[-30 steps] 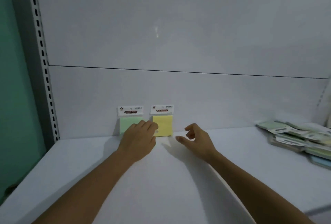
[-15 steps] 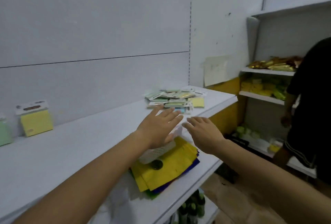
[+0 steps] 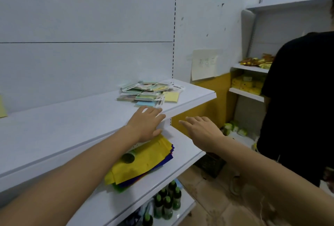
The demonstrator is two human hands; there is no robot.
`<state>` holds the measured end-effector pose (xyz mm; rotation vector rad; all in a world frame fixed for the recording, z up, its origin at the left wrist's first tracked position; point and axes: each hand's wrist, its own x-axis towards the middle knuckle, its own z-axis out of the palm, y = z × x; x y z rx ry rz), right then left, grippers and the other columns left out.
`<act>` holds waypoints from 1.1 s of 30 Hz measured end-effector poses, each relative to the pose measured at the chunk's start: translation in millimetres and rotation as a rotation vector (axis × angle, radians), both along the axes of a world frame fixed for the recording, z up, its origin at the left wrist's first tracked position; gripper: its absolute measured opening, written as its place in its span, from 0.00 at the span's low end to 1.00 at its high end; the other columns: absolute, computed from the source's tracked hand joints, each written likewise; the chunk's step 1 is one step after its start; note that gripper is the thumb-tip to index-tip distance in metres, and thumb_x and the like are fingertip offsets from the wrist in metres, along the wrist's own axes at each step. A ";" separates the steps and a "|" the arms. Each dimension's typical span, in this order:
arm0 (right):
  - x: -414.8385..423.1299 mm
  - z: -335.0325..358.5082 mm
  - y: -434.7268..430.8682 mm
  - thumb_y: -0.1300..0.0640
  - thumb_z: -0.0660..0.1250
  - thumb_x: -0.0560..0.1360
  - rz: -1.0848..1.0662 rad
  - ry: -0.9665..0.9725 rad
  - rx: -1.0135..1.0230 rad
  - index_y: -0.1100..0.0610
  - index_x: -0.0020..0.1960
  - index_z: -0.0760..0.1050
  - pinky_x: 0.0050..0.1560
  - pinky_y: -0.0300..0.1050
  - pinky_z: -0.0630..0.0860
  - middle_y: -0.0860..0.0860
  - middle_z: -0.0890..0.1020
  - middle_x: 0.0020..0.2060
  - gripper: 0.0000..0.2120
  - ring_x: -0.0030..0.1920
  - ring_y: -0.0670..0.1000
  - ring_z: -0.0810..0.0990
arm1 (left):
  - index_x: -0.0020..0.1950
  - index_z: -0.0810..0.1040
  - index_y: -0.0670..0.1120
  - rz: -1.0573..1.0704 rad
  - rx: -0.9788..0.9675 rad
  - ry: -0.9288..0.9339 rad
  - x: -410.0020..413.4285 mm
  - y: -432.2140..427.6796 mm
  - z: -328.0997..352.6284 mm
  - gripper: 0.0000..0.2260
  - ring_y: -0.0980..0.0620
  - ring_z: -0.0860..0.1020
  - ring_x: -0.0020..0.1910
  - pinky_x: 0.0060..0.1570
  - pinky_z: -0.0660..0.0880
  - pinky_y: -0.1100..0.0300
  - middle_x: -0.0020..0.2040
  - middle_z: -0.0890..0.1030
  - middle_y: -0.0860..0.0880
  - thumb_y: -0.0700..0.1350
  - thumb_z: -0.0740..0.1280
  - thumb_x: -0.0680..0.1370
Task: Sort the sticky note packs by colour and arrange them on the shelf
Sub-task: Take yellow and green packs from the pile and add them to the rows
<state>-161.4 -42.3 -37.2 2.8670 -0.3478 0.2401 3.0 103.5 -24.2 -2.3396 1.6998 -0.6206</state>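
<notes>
Your left hand (image 3: 146, 123) is flat, fingers spread, gripping nothing, at the shelf (image 3: 75, 117) lip just short of the pack pile (image 3: 151, 92). Right hand (image 3: 202, 131) likewise loose and empty, off the edge. Risk: the blue pack (image 3: 144, 104) sits nearest; a sweeping reach could shove the heap toward the end. No containers here.

Your left hand (image 3: 147, 123) and right hand (image 3: 202, 131) are bare, with no gloves, rings or wristbands on them. Your left forearm runs in from the lower left of the frame and your right forearm from the lower right, and both are uncovered along all that shows, with no sleeve edge visible anywhere. No watch or bracelet sits at either wrist. Your fingernails are short and plain where they can be made out.
</notes>
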 end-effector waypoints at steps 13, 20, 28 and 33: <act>124.7 32.8 -74.5 0.53 0.55 0.81 0.181 -0.098 -0.003 0.50 0.72 0.62 0.69 0.50 0.62 0.51 0.70 0.69 0.20 0.68 0.54 0.67 | 0.73 0.61 0.53 0.215 -0.316 0.431 123.9 -97.6 -8.3 0.25 0.51 0.57 0.75 0.72 0.51 0.52 0.76 0.61 0.51 0.59 0.57 0.78; 206.8 41.1 -133.8 0.46 0.57 0.79 0.127 -0.218 0.156 0.52 0.71 0.64 0.63 0.52 0.67 0.52 0.70 0.69 0.22 0.66 0.56 0.70 | 0.66 0.70 0.57 0.156 -0.492 0.530 134.7 -97.5 -14.6 0.30 0.54 0.66 0.67 0.66 0.58 0.52 0.67 0.73 0.55 0.68 0.43 0.73; 291.8 46.7 -150.7 0.51 0.68 0.70 0.231 0.077 0.380 0.50 0.70 0.63 0.59 0.45 0.68 0.52 0.72 0.66 0.30 0.65 0.54 0.70 | 0.70 0.66 0.56 0.292 -0.492 0.523 137.0 -101.0 -17.0 0.30 0.55 0.61 0.71 0.69 0.55 0.56 0.71 0.66 0.56 0.63 0.56 0.69; 326.7 48.6 -158.2 0.52 0.65 0.72 0.325 0.026 0.274 0.48 0.66 0.67 0.51 0.48 0.71 0.54 0.77 0.59 0.22 0.57 0.57 0.75 | 0.69 0.68 0.55 0.340 -0.512 0.521 140.0 -101.3 -17.2 0.29 0.54 0.62 0.70 0.67 0.56 0.57 0.70 0.67 0.56 0.62 0.58 0.68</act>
